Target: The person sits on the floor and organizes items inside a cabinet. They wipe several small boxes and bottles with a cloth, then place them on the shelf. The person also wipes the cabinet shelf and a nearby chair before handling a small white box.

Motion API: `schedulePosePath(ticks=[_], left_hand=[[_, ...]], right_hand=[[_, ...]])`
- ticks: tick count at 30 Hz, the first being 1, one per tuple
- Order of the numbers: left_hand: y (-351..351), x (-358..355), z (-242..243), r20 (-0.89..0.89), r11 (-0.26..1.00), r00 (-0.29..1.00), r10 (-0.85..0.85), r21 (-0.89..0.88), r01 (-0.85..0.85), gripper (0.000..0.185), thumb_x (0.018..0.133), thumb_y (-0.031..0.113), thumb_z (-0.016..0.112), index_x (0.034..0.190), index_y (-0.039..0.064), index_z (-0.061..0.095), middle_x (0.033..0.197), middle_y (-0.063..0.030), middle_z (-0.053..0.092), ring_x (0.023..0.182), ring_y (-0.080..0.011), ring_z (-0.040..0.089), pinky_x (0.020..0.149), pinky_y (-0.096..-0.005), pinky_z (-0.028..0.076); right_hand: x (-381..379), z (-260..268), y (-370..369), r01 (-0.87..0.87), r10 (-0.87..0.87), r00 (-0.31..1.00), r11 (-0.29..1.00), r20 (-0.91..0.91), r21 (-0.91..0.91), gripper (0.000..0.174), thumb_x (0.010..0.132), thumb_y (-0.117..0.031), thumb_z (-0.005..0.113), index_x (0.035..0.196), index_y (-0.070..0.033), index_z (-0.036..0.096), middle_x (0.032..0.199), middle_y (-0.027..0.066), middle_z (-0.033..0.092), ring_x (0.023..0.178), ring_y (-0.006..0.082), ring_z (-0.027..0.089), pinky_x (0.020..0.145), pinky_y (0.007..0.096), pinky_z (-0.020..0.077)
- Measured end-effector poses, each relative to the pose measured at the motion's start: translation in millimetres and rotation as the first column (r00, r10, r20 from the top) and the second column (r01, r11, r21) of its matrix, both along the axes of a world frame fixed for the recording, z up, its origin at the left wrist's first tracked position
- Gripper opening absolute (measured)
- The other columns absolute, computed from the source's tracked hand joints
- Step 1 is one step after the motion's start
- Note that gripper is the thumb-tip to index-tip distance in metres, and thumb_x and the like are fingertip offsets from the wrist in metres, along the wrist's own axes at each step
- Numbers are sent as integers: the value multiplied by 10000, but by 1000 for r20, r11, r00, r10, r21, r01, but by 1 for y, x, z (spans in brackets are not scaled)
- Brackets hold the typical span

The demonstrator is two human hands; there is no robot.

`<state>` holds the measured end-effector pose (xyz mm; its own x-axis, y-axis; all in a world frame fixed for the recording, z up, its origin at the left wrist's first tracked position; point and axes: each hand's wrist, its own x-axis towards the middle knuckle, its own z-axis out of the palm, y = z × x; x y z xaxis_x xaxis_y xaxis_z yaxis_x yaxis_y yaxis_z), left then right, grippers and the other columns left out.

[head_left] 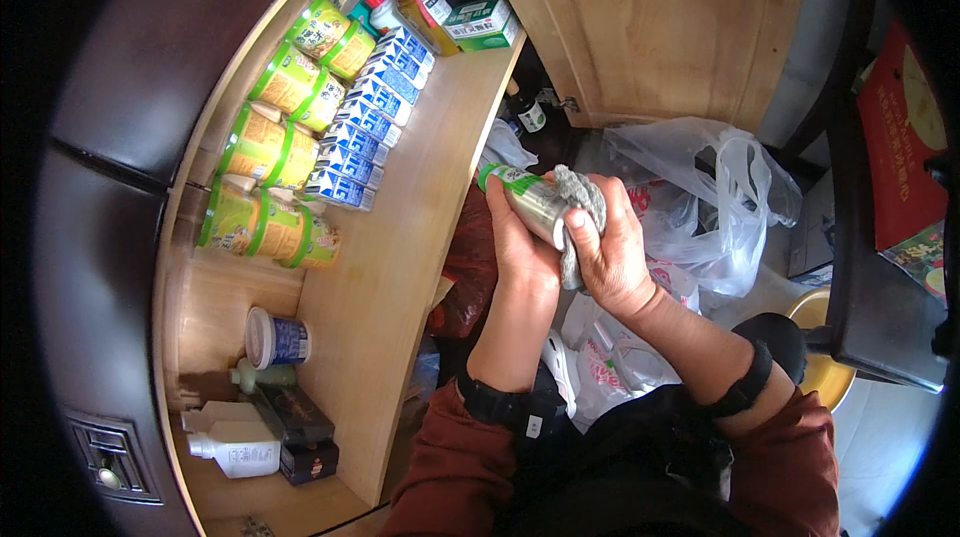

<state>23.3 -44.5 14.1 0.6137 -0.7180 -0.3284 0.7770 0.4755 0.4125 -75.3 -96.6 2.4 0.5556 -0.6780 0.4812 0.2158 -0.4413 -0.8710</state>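
My left hand (521, 240) is wrapped around a silver-and-green can (529, 199), which is tilted with its green end up and left. In my right hand (619, 252) is a bunched grey cloth (581, 199), pressed against the can's lower end. Both hands are in front of a wooden cabinet shelf (397, 237). On that shelf stand stacked green-and-yellow tubs (274, 150) and a row of blue-and-white cartons (360, 131).
Bottles (431, 11) and a green-and-white box (480, 23) stand at the shelf's far end; white jugs (240, 451), dark boxes (307, 462) and a tub (277, 338) at the near end. An open cabinet door (660, 19), plastic bags (712, 207) and a yellow basin (832, 379) lie right.
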Motion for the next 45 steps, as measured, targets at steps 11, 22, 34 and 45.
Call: schedulePosePath(ticks=[11,22,34,45], left_hand=[[7,4,8,389,962,908,155,151,-229,536,846,588,490,1088,109,474,885,-79,576,797,-215,582,730,-363,504],[82,51,7,805,705,568,170,304,-641,383,934,321,483,1209,57,443,1094,-18,465,1043,-135,425,929,-290,341],[366,151,33,563,-78,100,820,284,-956,719,846,441,590,1329,-21,324,1271,-183,470,1090,-269,524,931,-367,433],[339,172,23,698,112,378,608,396,-911,775,821,487,597,1395,161,190,1366,-96,355,1141,-261,457,858,-440,440]], right_hand=[[-2,17,-32,-517,541,837,728,87,450,660,816,-449,646,1217,31,436,1055,88,579,956,143,551,855,267,441],[-5,24,-21,-532,638,761,511,117,675,533,712,-258,756,1111,-1,513,962,40,570,840,124,532,764,271,435],[-4,8,-16,-465,630,768,424,115,777,603,704,-297,762,1161,-12,491,953,47,588,831,157,558,767,303,446],[-1,2,-16,-442,627,772,407,107,800,581,709,-326,755,1134,-21,503,947,43,580,821,156,559,735,305,459]])
